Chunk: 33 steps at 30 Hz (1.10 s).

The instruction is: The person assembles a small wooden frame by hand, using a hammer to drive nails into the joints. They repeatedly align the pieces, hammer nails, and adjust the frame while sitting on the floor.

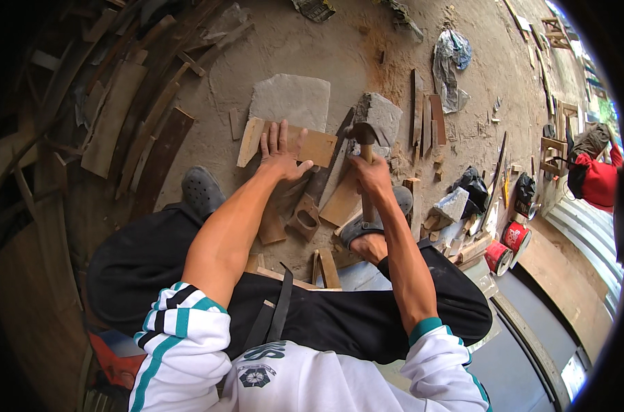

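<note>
My left hand [282,156] lies with fingers spread on a short wooden board [319,145], which rests against a flat concrete slab [290,97]. The fingers point away from me, and the thumb is out to the right. My right hand [374,176] is wrapped round the handle of a claw hammer [368,133], held upright with its metal head on top. Behind the hammer head sits a rough concrete block [383,113]. Between my hands a handsaw [304,217] with a wooden handle slants on the ground, its blade running up past the board's right end.
Many planks [113,127] are heaped on the left. Wood strips [427,113] and a crumpled plastic sheet [449,69] lie at the far right. Red cans [515,235], a black plastic bag [471,189] and wood scraps are nearer on the right. My sandalled feet flank the work.
</note>
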Each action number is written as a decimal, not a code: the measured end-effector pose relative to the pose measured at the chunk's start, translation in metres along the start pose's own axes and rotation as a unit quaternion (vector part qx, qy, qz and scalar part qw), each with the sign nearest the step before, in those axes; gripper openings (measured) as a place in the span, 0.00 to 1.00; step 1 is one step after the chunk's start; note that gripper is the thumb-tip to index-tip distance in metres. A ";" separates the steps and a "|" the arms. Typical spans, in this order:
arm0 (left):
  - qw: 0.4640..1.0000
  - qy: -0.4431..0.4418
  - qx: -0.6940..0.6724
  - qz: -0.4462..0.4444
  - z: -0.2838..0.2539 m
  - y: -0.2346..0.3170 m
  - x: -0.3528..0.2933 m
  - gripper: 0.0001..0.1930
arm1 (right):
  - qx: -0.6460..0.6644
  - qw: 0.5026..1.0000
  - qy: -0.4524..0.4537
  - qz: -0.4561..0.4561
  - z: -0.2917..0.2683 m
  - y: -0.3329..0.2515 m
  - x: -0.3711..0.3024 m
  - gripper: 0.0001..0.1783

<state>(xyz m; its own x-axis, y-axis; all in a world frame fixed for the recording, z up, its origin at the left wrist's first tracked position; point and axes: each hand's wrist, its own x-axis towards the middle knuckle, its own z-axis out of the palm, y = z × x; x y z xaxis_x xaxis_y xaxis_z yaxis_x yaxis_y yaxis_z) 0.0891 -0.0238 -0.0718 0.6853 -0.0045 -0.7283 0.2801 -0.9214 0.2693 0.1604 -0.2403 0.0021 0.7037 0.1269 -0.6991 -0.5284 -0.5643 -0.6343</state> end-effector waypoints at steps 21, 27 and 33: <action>1.000 0.021 0.005 0.003 0.000 0.002 0.001 0.49 | 0.031 0.978 0.148 -0.142 0.050 0.034 0.002 0.17; 0.999 0.048 0.012 0.012 0.005 0.000 0.000 0.51 | 0.085 0.992 0.086 -0.024 0.051 0.062 -0.029 0.14; 0.972 0.220 0.053 0.057 0.011 0.002 -0.009 0.57 | 0.162 0.983 0.062 0.066 0.022 0.081 -0.110 0.15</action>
<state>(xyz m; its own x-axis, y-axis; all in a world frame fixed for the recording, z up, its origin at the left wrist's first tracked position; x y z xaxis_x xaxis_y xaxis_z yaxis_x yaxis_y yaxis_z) 0.0762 -0.0300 -0.0718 0.9356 0.0355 -0.3514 0.1301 -0.9596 0.2493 0.0302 -0.2819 0.0204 0.6611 -0.0421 -0.7491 -0.7281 -0.2771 -0.6270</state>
